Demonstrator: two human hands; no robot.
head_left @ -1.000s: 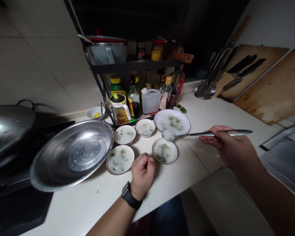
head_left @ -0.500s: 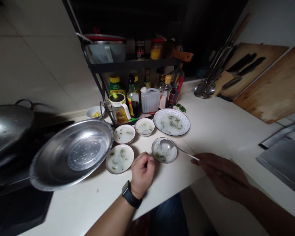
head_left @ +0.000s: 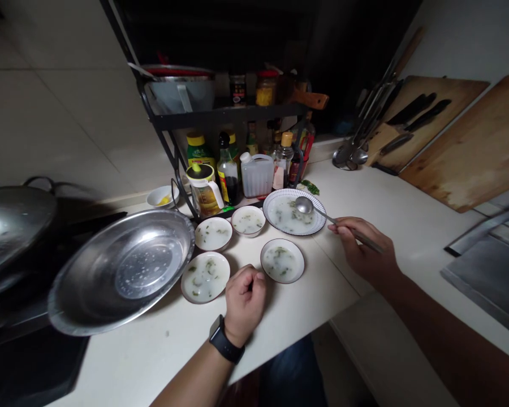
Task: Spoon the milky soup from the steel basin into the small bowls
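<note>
My right hand grips a long-handled metal spoon by the handle. The spoon's head hangs over the large patterned plate of cloudy white soup with green bits. My left hand, closed in a loose fist with nothing seen in it, lies on the counter. A bowl of the same soup is just right of the fist. On its left stands another soup bowl. Two smaller bowls, a left one and a right one, hold the same soup behind them.
A large metal basin stands at left, beside a lidded wok. Behind the bowls is a black rack with bottles and an oil jug. Knives and cutting boards lean at the right. The counter's edge runs in front.
My right hand has moved the spoon out of the near right bowl, up and back over the large plate. My left fist has stayed in place.
</note>
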